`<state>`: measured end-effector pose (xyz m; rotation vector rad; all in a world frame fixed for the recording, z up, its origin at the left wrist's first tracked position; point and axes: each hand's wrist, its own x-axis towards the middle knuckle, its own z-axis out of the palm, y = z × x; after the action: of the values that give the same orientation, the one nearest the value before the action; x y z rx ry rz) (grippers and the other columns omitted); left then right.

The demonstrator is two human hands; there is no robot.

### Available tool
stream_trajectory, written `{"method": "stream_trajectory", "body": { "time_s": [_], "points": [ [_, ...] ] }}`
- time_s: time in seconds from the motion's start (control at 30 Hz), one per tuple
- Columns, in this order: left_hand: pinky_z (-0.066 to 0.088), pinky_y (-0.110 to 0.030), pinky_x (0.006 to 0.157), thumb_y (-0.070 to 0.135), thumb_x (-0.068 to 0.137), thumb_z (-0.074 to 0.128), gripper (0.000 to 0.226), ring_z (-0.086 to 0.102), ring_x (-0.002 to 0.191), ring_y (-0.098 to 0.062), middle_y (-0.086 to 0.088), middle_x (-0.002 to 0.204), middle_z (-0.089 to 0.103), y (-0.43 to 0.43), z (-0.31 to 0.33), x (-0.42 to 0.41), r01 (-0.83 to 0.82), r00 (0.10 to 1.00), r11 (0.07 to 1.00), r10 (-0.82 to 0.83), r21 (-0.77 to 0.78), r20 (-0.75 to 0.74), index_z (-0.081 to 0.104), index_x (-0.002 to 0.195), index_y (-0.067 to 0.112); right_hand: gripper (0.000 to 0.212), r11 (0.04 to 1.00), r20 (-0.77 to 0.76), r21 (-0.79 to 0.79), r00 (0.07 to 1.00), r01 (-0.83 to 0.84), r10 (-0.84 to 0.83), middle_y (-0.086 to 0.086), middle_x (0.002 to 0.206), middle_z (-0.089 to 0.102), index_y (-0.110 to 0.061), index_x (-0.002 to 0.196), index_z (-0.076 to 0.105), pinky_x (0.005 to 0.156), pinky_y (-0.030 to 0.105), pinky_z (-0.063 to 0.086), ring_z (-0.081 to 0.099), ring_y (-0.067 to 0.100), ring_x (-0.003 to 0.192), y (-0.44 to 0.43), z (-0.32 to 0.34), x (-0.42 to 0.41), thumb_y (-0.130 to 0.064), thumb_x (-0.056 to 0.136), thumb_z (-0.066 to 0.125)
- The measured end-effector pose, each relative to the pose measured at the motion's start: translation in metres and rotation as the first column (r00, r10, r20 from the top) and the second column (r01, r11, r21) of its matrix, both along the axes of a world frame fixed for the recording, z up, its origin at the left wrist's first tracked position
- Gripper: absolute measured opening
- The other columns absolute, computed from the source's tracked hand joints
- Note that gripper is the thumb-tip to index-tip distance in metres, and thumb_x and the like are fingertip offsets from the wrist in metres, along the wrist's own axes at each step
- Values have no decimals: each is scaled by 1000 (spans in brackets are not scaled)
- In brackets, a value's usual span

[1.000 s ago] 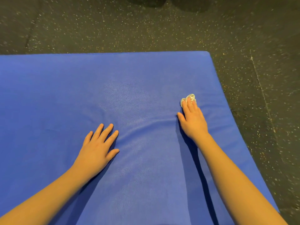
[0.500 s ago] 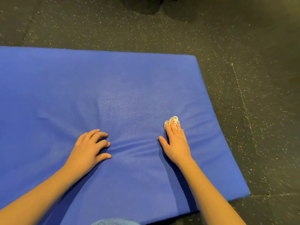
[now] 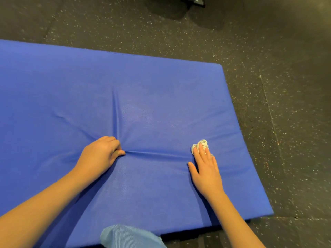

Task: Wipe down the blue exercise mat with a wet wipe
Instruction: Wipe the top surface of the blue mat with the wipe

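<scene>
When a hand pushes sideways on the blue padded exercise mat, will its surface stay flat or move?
Its cover probably slides and bunches: creases radiate from the left hand, whose curled fingers grip the blue padded exercise mat. It seems soft, since it dents there. The crumpled white wet wipe under the right hand looks limp.

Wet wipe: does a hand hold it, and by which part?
No grip on the wet wipe: the right hand presses its near part onto the blue mat with straight fingers.
</scene>
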<state>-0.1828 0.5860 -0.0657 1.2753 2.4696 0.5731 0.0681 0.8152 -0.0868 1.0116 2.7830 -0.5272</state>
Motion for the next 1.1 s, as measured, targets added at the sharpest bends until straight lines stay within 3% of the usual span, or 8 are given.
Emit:
{"method": "stream_trajectory", "body": {
  "time_s": [0.13,0.43,0.67,0.8,0.87,0.93,1.0,1.1],
  "points": [
    [45,-35,63,32,89,65,19,50,77,-14,8,77,54,-15,14,-9,-101,994,991,105,-91,33,61,76,18,72,1000,-34,-11,999,9,-10,-3,162,-4,-20,153,21,118,38,10,-12,12,147,-25,-7,-15,-51,89,12],
    [47,-39,65,27,88,68,17,55,78,-19,6,80,60,-82,29,-39,-369,929,923,370,-110,-12,64,74,19,79,990,-54,-120,996,-73,67,-3,161,-13,-23,154,14,118,36,3,-18,13,146,-91,-2,-65,-58,84,7],
    [45,-41,62,24,93,62,19,55,80,-28,-4,84,57,-95,15,-37,-428,903,888,409,-167,-133,65,80,11,58,939,-89,-252,972,-235,220,-8,161,-11,-27,153,17,120,37,0,-15,10,147,-94,13,-74,-36,102,40],
    [47,-47,79,28,96,54,32,56,99,-36,-15,111,60,-98,-1,-14,-349,936,896,324,-274,-136,66,109,2,56,909,-112,-261,945,-325,306,-11,160,-8,-28,153,19,119,30,-3,-13,5,146,-93,21,-56,-35,102,42],
    [36,-51,99,44,96,45,53,46,124,-34,-16,135,51,-97,-2,3,-276,961,915,256,-295,-107,56,131,5,55,878,-133,-290,924,-381,358,-16,159,-6,-30,152,21,118,25,-4,-13,-1,144,-94,27,-40,-37,101,41],
    [13,-47,114,64,88,23,78,18,146,-23,-3,157,27,-91,6,17,-184,981,911,196,-369,-7,37,147,16,57,873,-125,-282,917,-398,378,-20,157,-6,-32,151,21,117,23,-3,-12,-4,143,-88,29,-23,-45,98,34],
    [1,-40,118,74,70,0,99,0,148,-14,7,161,8,-84,11,22,-100,989,904,138,-415,61,21,153,22,61,905,-104,-247,938,-346,330,-18,158,-4,-32,152,21,120,28,2,-10,-2,145,-82,27,-19,-50,94,26],
    [-4,-39,119,75,63,-10,107,-9,147,-11,8,161,-5,-80,6,30,-79,992,880,117,-469,52,8,155,22,55,932,-61,-214,956,-292,285,-11,160,-5,-28,152,22,120,31,-1,-11,4,146,-93,28,-24,-40,99,33]
  ]
}}
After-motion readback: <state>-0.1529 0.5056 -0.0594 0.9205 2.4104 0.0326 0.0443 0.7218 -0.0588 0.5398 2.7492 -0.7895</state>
